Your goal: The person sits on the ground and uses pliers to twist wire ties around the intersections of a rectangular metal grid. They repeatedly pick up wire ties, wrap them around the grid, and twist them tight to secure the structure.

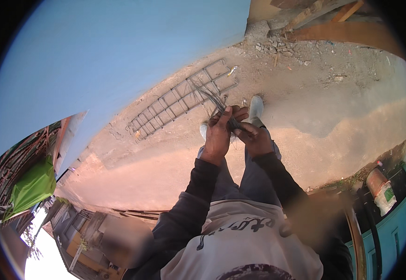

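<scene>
A bundle of thin dark tie wire (208, 93) is held in front of me at about waist height. Its loose ends fan out toward the far left. My left hand (219, 136) is closed round the middle of the bundle, thumb on top. My right hand (258, 139) pinches the near end of the same wires, close beside the left fingers. On the ground beyond the hands lies a ladder-like steel rebar cage (168, 106), partly behind the wire ends.
A light blue wall (119, 51) rises along the left. Rubble (282, 49) and timber (347, 31) lie at the far right. My shoe (256, 108) stands on the dirt ground. A green tarp (33, 186) hangs at the left, and a bucket (377, 183) stands at the right.
</scene>
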A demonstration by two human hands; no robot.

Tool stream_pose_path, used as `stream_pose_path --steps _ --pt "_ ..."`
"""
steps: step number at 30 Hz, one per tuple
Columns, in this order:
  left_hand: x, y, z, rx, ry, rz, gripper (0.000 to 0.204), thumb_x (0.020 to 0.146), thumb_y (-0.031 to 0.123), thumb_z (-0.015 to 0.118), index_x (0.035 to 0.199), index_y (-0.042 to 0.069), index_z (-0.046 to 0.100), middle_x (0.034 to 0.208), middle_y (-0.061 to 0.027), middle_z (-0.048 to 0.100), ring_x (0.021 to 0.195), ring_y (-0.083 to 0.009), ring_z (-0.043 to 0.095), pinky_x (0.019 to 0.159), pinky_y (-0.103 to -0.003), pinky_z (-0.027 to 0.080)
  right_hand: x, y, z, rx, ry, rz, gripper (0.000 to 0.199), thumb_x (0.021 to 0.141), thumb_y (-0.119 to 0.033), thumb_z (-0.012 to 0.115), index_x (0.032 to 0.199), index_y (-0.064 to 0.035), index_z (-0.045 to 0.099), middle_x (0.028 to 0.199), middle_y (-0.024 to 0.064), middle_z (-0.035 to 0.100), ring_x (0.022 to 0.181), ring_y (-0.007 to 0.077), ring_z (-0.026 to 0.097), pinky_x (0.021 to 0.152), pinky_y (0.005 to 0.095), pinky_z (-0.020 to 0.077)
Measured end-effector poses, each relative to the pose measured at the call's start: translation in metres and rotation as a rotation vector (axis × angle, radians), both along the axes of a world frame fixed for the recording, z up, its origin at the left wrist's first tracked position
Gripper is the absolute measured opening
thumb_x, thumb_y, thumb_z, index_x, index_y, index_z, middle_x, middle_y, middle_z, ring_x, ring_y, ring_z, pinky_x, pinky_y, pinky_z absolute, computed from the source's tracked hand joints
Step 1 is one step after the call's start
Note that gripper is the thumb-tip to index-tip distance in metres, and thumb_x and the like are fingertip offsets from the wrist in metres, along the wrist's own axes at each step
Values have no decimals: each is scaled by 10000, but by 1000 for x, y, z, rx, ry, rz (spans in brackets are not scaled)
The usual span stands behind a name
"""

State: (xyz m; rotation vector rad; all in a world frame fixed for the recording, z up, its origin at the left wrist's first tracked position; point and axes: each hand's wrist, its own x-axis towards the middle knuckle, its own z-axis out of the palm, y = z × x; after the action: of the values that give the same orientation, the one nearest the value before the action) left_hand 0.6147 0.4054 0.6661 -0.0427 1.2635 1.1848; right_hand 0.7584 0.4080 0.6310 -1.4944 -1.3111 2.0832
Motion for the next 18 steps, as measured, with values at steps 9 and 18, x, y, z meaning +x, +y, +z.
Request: stream_pose_path --steps 9,18 --pt "-89 -82 63 89 -126 10 408 1005 284 558 1200 -73 540 1154 -206 664 1058 -291 654 945 -403 521 -68 -66 45 73 89 -105 191 924 -82 665 1084 19 686 1018 76 689 926 156 666 799 310 597" --pt "-130 -127 100 164 -283 26 312 978 227 608 1107 -53 570 1074 -212 676 976 -278 676 862 -412 578 -108 -106 132 -159 135 -415 225 887 -113 720 1062 26 695 992 57 693 930 137 651 803 293 571"
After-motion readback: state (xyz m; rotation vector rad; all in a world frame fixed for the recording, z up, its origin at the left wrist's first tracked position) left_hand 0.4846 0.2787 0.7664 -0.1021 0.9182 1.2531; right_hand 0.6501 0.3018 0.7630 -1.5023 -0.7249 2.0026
